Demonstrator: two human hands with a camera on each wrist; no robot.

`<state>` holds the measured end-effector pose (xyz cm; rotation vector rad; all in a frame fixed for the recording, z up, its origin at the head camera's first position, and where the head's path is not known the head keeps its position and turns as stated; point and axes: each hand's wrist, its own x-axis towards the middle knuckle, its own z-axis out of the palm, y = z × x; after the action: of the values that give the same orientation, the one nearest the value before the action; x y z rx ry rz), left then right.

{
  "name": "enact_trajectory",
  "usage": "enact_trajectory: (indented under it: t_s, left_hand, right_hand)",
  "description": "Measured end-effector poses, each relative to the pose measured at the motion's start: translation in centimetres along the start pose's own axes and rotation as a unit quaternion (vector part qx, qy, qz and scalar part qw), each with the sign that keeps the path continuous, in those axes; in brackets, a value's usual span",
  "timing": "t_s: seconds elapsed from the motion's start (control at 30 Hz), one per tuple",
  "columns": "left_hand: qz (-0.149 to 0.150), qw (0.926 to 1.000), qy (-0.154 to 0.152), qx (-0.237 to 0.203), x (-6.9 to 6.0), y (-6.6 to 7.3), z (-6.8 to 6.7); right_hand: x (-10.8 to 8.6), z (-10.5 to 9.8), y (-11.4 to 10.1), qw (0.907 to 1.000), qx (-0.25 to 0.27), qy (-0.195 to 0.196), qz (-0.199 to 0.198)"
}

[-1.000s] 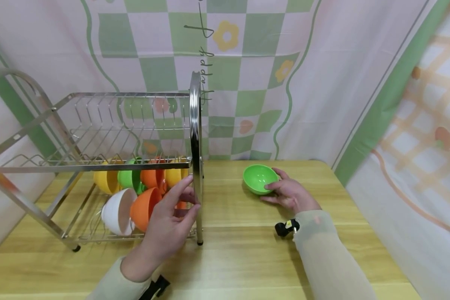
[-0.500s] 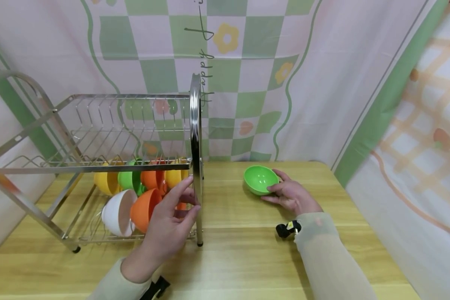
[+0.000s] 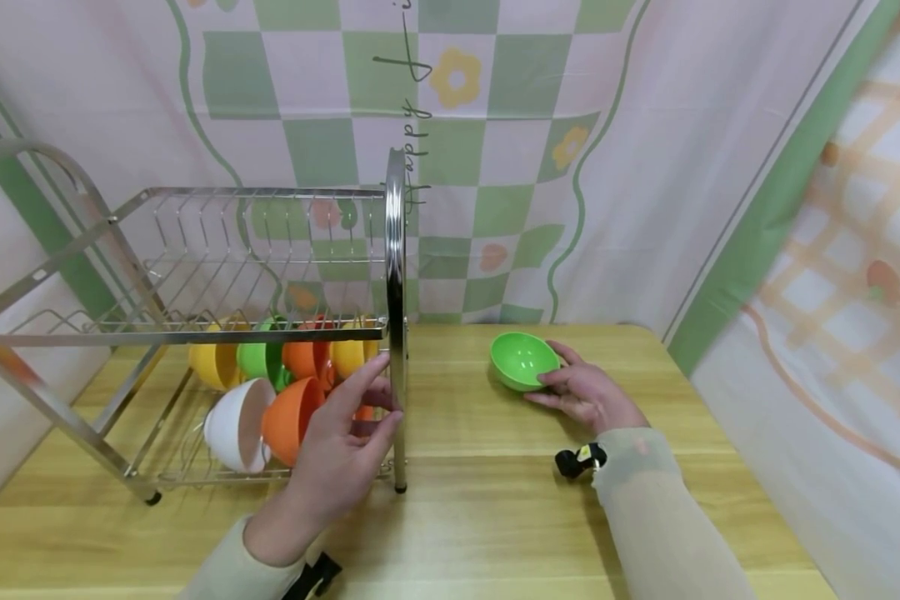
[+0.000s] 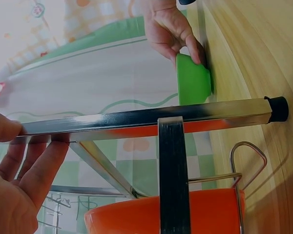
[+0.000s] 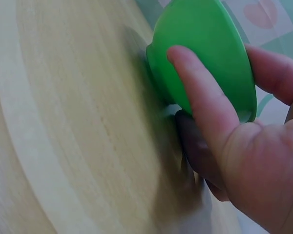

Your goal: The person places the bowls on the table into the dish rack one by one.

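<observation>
My right hand (image 3: 588, 396) holds a small green bowl (image 3: 521, 360) by its right side, hollow side up. The right wrist view shows a finger (image 5: 200, 92) along its outer wall and another at the rim; whether its base touches the table cannot be told. At the front right post of a two-tier metal dish rack (image 3: 395, 250), my left hand (image 3: 341, 454) pinches the upright between thumb and fingers, as the left wrist view shows. Behind that hand, an orange bowl (image 3: 288, 421) stands on edge on the lower tier beside a white bowl (image 3: 234, 425).
Farther back on the lower tier stand a yellow bowl (image 3: 213, 365), a green bowl (image 3: 258, 361), an orange bowl (image 3: 306, 360) and another yellow bowl (image 3: 348, 357), partly hidden by the upper wire shelf (image 3: 270, 258). A patterned curtain (image 3: 630, 208) hangs behind the wooden table (image 3: 465, 517).
The right hand and green bowl have edged very slightly to the right. The left hand keeps its place at the rack post, and the other bowls have not moved.
</observation>
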<state>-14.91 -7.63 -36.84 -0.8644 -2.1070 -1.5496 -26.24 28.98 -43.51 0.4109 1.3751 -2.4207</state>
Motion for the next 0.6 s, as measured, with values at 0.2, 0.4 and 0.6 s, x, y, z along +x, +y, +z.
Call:
enact_trajectory:
  t_s: [0.2,0.4,0.6]
  left_hand:
    - [0.007,1.0,0.001,0.001,-0.04,-0.04,0.06]
    - [0.01,0.9999,0.001,0.004,-0.11,-0.09,0.08]
    - [0.012,0.9999,-0.001,0.008,-0.09,-0.05,0.08]
  right_hand:
    - [-0.04,-0.35,-0.03,0.9998,0.017,-0.002,0.004]
    - [-0.1,-0.63,0.02,0.9997,0.021,-0.009,0.006]
    - [-0.45,-0.86,-0.06,0.9986,0.044,-0.027,0.009]
